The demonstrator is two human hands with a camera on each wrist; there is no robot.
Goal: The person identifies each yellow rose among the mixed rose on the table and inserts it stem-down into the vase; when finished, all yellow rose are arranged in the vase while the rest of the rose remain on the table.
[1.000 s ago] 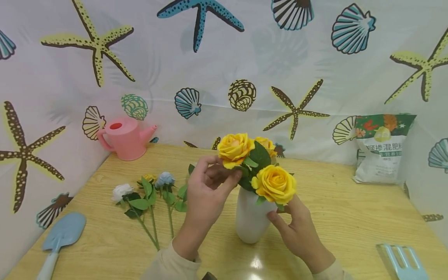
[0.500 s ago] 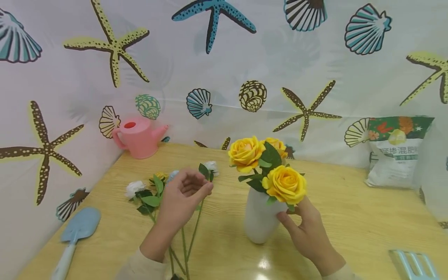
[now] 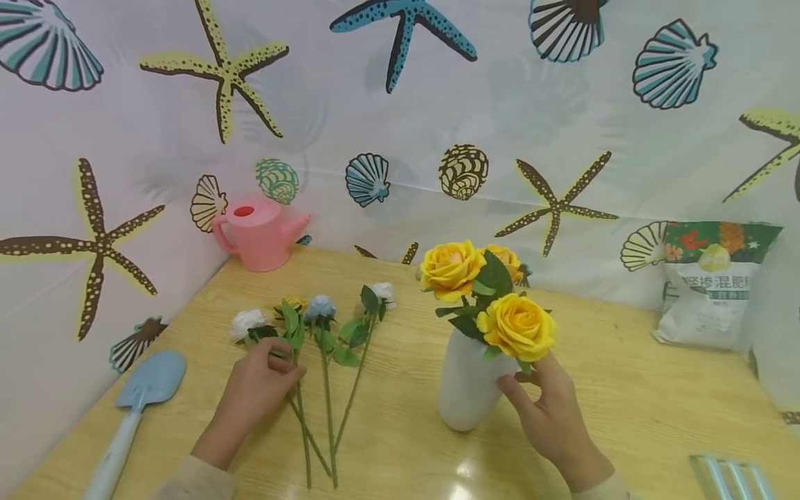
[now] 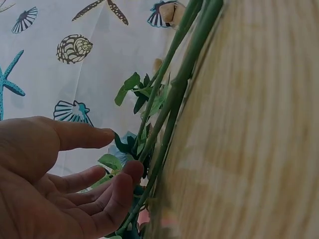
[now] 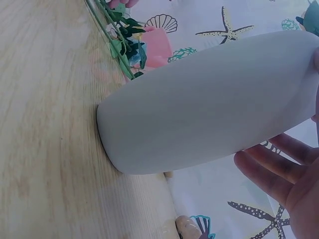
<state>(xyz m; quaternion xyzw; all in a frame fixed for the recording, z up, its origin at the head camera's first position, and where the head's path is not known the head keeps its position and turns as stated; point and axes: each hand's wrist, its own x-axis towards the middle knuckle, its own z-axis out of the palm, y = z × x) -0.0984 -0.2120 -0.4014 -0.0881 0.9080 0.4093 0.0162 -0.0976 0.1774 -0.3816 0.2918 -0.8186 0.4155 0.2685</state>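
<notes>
A white vase [image 3: 465,382] with several yellow roses [image 3: 517,325] in it stands upright on the table. My right hand [image 3: 553,417] holds it near the top, thumb and fingers round its side; the right wrist view shows the fingers against the vase wall [image 5: 209,107]. Left of the vase lie single-stem flowers: a white rose [image 3: 248,323], a partly hidden yellow one [image 3: 294,303], a blue one [image 3: 320,307] and another white one [image 3: 384,294]. My left hand [image 3: 259,378] is over the left stems. In the left wrist view its thumb and fingers are apart beside the green stems [image 4: 172,99].
A pink watering can [image 3: 259,236] stands at the back left. A blue trowel [image 3: 150,382] lies at the left and a light-blue hand fork [image 3: 731,479] at the front right. A fertilizer bag [image 3: 712,292] leans on the patterned cloth at the back right.
My left hand has left the yellow roses in the vase and moved left and down to the loose flowers. The right hand keeps its hold on the vase. The head view has shifted a little left.
</notes>
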